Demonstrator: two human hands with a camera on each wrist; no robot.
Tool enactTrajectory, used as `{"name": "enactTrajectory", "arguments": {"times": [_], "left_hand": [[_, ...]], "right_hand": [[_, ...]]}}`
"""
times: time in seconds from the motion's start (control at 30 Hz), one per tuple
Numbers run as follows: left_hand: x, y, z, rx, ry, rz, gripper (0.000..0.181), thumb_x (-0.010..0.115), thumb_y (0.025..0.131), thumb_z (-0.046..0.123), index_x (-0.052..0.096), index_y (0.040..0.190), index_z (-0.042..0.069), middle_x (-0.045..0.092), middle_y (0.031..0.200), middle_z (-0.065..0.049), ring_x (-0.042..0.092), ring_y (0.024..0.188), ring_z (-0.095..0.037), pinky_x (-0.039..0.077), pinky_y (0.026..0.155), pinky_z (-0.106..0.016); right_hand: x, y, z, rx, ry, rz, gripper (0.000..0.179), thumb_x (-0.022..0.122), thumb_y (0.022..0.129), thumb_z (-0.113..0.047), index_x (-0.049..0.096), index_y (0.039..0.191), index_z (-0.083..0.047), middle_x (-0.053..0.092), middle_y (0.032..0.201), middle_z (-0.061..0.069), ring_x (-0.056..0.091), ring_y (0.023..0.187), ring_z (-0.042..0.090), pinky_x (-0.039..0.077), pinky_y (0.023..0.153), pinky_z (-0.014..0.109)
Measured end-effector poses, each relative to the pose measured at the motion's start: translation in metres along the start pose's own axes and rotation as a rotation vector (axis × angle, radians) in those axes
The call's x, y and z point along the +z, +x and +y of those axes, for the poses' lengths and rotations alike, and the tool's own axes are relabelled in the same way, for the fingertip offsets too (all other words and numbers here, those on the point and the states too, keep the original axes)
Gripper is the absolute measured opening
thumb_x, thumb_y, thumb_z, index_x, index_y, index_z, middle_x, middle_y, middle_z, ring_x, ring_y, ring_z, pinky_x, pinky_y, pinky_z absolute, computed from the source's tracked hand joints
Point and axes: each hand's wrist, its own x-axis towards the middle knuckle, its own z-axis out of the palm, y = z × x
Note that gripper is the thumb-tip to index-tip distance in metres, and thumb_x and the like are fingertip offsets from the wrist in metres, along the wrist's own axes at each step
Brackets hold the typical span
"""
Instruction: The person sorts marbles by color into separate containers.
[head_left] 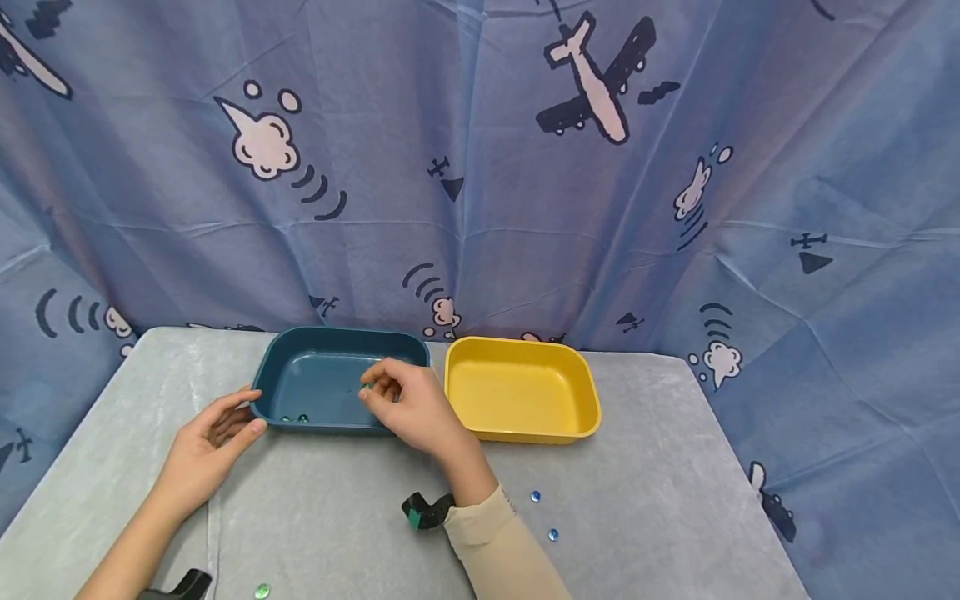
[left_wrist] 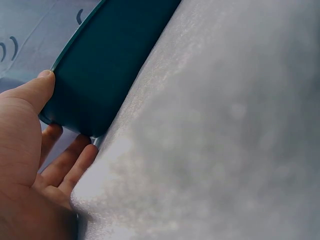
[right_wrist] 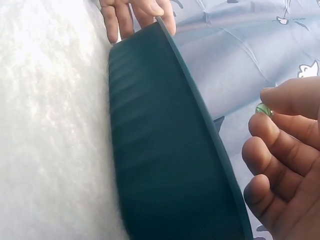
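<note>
My left hand (head_left: 204,450) holds the left end of a dark teal tray (head_left: 322,375). In the left wrist view its thumb (left_wrist: 42,89) lies on the tray's rim and its other fingers are round the corner. Above the right part of this tray is my right hand (head_left: 420,408), pinching a small green glass bead (right_wrist: 264,109) between thumb and forefinger. Two dark green glass beads (head_left: 303,417) lie inside the tray along its near wall.
A yellow tray (head_left: 525,392) stands just right of the teal one. Two blue glass beads, an upper one (head_left: 536,496) and a lower one (head_left: 553,534), lie on the grey cloth at front right. A light green bead (head_left: 262,591) is at the front edge. Behind hangs a printed curtain (head_left: 510,250).
</note>
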Motion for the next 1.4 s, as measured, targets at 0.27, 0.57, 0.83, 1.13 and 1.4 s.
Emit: {"name": "enactTrajectory", "arguments": {"times": [0.27, 0.57, 0.83, 1.13, 1.4], "left_hand": [[0.0, 0.0, 0.002, -0.002, 0.01, 0.001, 0.045, 0.075, 0.106, 0.008, 0.063, 0.149, 0.004, 0.057, 0.157, -0.014, 0.062, 0.117, 0.011, 0.054, 0.091, -0.008], [0.0, 0.0, 0.004, -0.003, 0.017, -0.001, 0.045, 0.075, 0.106, 0.009, 0.063, 0.149, 0.003, 0.056, 0.156, -0.02, 0.062, 0.116, 0.011, 0.054, 0.091, -0.008], [0.0, 0.0, 0.005, -0.009, 0.012, -0.002, 0.045, 0.075, 0.106, 0.009, 0.063, 0.149, 0.004, 0.055, 0.157, -0.021, 0.062, 0.116, 0.01, 0.054, 0.09, -0.008], [0.001, 0.0, 0.004, -0.009, 0.013, 0.001, 0.045, 0.075, 0.106, 0.009, 0.063, 0.149, 0.004, 0.056, 0.157, -0.021, 0.062, 0.116, 0.01, 0.054, 0.091, -0.007], [0.001, 0.001, 0.004, -0.006, 0.008, -0.002, 0.045, 0.074, 0.106, 0.009, 0.063, 0.149, 0.003, 0.054, 0.156, -0.026, 0.062, 0.116, 0.01, 0.054, 0.091, -0.008]], "right_hand": [[0.002, 0.0, 0.001, -0.016, -0.015, -0.003, 0.014, 0.076, 0.105, -0.016, 0.077, 0.114, -0.006, 0.068, 0.088, -0.008, 0.061, 0.078, 0.008, 0.055, 0.068, 0.022], [0.002, -0.001, -0.001, -0.011, -0.01, 0.0, 0.012, 0.075, 0.105, -0.016, 0.077, 0.113, -0.007, 0.068, 0.089, -0.008, 0.061, 0.079, 0.008, 0.055, 0.068, 0.023], [0.002, -0.001, -0.002, -0.013, -0.025, -0.009, 0.011, 0.075, 0.106, -0.017, 0.077, 0.113, -0.009, 0.067, 0.089, -0.009, 0.06, 0.079, 0.008, 0.055, 0.069, 0.022], [0.003, 0.0, -0.009, -0.05, -0.048, -0.037, 0.009, 0.073, 0.107, -0.017, 0.077, 0.113, -0.012, 0.068, 0.09, -0.011, 0.061, 0.081, 0.005, 0.057, 0.072, 0.02], [0.008, -0.004, -0.021, -0.094, -0.066, -0.098, 0.008, 0.073, 0.106, -0.017, 0.077, 0.113, -0.015, 0.066, 0.091, -0.012, 0.059, 0.082, 0.002, 0.056, 0.074, 0.018]]}}
